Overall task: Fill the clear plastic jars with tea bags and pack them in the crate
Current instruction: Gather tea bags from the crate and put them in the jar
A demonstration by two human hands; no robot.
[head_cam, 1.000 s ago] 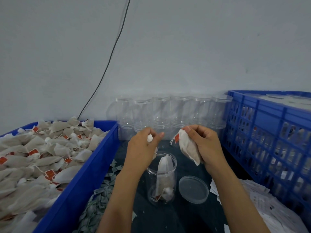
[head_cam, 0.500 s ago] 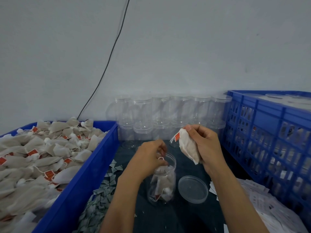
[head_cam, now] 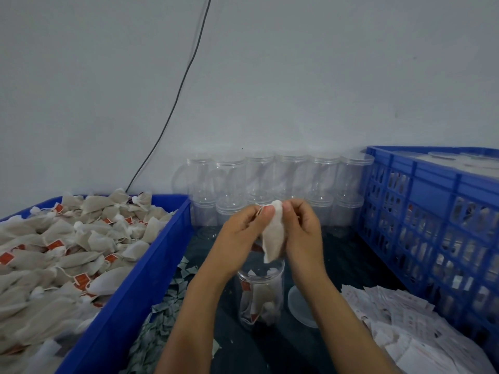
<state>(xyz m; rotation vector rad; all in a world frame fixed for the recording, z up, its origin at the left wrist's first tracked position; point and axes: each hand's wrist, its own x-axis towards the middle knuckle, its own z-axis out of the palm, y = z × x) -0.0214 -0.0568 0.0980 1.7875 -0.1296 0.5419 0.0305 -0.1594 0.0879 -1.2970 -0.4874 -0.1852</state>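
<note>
Big blue plastic bin heaped with beige tea bags [head_cam: 89,265] sits left, blue slatted plastic crate [head_cam: 437,211] right, dark counter [head_cam: 297,354] between. Open clear plastic jar [head_cam: 260,295] stands mid-counter, a few bags inside, its round clear lid [head_cam: 298,306] just beside. Over the jar mouth we hold one white tea bag [head_cam: 273,236]: left hand [head_cam: 237,238] and right hand [head_cam: 303,233] both pinch its top end. We'd keep it hanging vertical, centre it, lower the bottom end past the rim first, then release, tag tucked in
</note>
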